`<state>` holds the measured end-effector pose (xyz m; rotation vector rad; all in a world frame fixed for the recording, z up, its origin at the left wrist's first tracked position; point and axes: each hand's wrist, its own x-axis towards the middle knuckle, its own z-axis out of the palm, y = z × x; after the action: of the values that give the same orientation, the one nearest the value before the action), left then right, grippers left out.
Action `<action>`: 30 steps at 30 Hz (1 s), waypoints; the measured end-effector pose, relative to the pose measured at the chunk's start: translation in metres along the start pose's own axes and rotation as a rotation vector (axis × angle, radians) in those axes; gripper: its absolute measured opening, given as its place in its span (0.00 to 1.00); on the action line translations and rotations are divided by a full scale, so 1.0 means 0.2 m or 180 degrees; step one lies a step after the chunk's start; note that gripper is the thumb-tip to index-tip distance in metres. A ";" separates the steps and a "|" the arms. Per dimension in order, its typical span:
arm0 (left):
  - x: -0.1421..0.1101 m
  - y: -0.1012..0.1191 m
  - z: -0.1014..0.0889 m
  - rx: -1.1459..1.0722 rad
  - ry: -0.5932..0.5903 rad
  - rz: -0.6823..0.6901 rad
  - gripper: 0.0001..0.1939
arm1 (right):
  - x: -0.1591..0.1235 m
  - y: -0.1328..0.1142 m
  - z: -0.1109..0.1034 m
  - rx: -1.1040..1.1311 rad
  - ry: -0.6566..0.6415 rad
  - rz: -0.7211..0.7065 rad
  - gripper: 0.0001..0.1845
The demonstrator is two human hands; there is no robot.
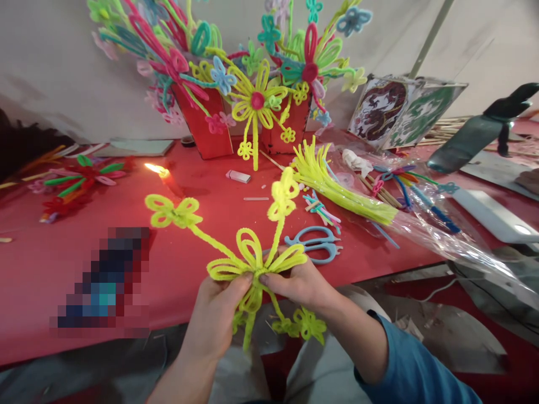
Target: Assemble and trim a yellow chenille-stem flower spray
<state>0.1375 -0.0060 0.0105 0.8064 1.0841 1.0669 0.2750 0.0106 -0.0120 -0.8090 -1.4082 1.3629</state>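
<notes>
Both hands pinch the middle of a yellow pipe-cleaner flower [249,249], held just over the table's front edge. My left hand [214,311] grips it from the left, thumb at the centre. From the right, my right hand [303,286] presses its thumb beside the other. Large looped petals spread around the thumbs. Two stems with small looped blossoms rise to the upper left and upper right, while more small blossoms hang below. Behind my right hand lie blue-handled scissors [315,244]; their blades are hidden.
A lit red candle [168,182] burns on the red table [202,179]. Yellow pipe cleaners [349,191] lie at right in clear plastic. Red boxes [204,120] of pipe-cleaner flowers stand behind. A blurred-out dark object [105,280] lies left, a bottle [467,137] right.
</notes>
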 end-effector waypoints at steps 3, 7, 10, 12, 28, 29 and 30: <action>0.00 0.01 0.02 -0.0017 0.0032 0.0034 0.16 | 0.00 -0.01 0.00 -0.0012 -0.0017 0.0055 0.09; 0.00 0.00 0.02 -0.0090 0.0141 0.0048 0.16 | 0.00 -0.02 0.00 -0.0095 -0.0031 0.0054 0.10; 0.01 -0.01 0.01 -0.0087 0.0157 0.0070 0.17 | 0.00 -0.02 0.00 -0.0037 -0.0056 0.0057 0.11; 0.01 -0.01 0.01 -0.0080 0.0144 0.0054 0.17 | 0.00 -0.02 0.00 -0.0023 -0.0064 0.0047 0.11; 0.00 0.00 0.01 -0.0189 0.0168 -0.0011 0.15 | 0.00 -0.01 0.01 0.0350 0.0103 0.0261 0.12; 0.00 0.00 0.01 -0.0203 0.0158 -0.0035 0.14 | 0.00 -0.01 0.01 0.0351 0.0110 0.0278 0.12; 0.00 0.00 0.01 -0.0216 0.0160 -0.0053 0.13 | -0.01 -0.01 0.01 0.0341 0.0108 0.0302 0.12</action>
<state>0.1390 -0.0057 0.0119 0.7187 1.0892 1.1093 0.2736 0.0083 -0.0097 -0.8329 -1.2732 1.4774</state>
